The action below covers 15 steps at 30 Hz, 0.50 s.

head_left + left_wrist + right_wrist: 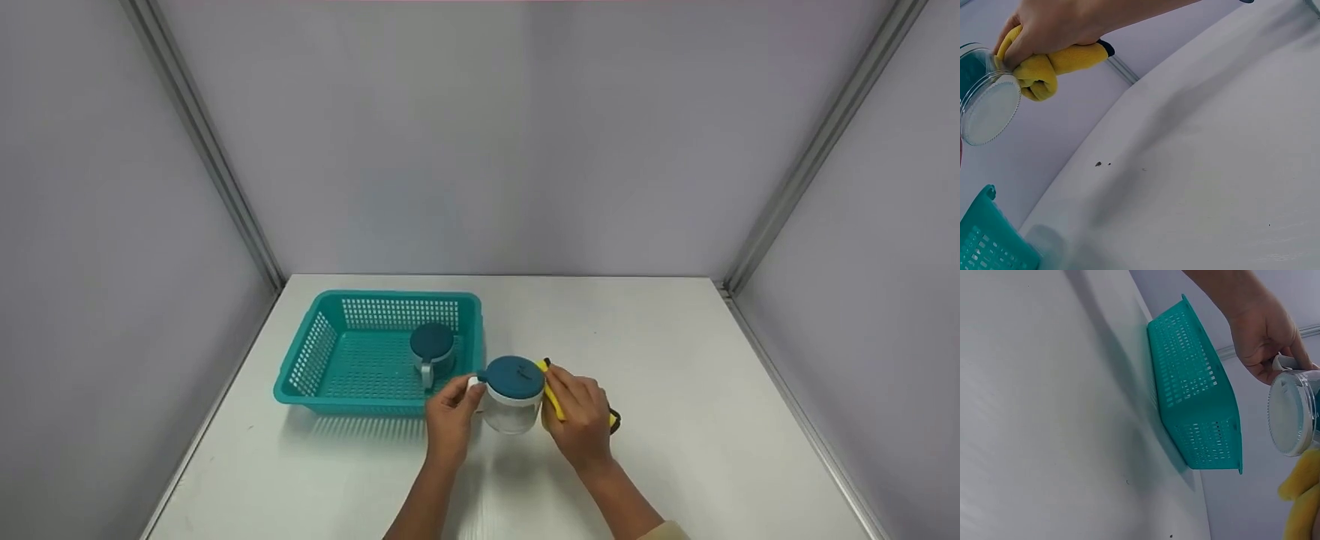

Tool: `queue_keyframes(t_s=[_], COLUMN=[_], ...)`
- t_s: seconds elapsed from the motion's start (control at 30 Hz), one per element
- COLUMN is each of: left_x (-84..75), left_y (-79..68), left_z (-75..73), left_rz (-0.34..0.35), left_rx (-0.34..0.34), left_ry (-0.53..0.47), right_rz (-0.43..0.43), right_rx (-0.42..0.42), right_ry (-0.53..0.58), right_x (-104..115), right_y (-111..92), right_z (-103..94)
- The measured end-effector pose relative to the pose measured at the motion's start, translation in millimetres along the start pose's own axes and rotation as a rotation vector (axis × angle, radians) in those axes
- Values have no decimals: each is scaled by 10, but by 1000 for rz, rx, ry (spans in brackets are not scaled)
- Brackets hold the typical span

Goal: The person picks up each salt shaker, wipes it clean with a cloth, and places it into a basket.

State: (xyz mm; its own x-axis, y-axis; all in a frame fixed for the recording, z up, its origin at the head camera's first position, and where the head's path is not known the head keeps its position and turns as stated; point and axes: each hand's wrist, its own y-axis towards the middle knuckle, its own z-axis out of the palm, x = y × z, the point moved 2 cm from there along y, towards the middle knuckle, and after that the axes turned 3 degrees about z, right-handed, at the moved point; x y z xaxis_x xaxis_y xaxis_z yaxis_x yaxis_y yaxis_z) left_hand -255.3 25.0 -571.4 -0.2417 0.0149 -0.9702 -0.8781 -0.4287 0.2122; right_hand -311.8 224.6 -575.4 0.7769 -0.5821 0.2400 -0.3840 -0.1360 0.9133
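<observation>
A clear glass jar (511, 417) with a teal lid (514, 376) is held upright above the white table. My left hand (448, 424) pinches its white handle (1284, 363) between thumb and fingers. On the jar's other side, my right hand (582, 420) grips a folded yellow cloth (1037, 73) with dark edging and presses it to the glass. From the right wrist view, the jar's round base (1285, 415) shows, raised off the table. Part of the cloth is hidden under the right hand's fingers.
Left of the hands stands a teal plastic basket (360, 410) with perforated walls. Inside it, toward the right, sits a similar lidded jar (433, 343) with its handle facing the front. Grey panels (480, 150) enclose the table (645, 337) at the back and sides.
</observation>
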Motion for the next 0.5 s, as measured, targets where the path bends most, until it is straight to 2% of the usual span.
queue_keyframes(t_s=[0.17,0.27,0.5], left_x=[-21,-23,-19], left_y=[-4,-1,8], left_z=[-11,-19,-33], left_rz=[18,32,7], left_rx=[2,7,10], left_ry=[-4,-1,-5], right_rz=[-11,-23,-58], right_rx=[-13,12,70], right_ry=[0,-10,-36], right_x=[11,19,20], right_y=[31,18,-48], right_z=[-10,6,35])
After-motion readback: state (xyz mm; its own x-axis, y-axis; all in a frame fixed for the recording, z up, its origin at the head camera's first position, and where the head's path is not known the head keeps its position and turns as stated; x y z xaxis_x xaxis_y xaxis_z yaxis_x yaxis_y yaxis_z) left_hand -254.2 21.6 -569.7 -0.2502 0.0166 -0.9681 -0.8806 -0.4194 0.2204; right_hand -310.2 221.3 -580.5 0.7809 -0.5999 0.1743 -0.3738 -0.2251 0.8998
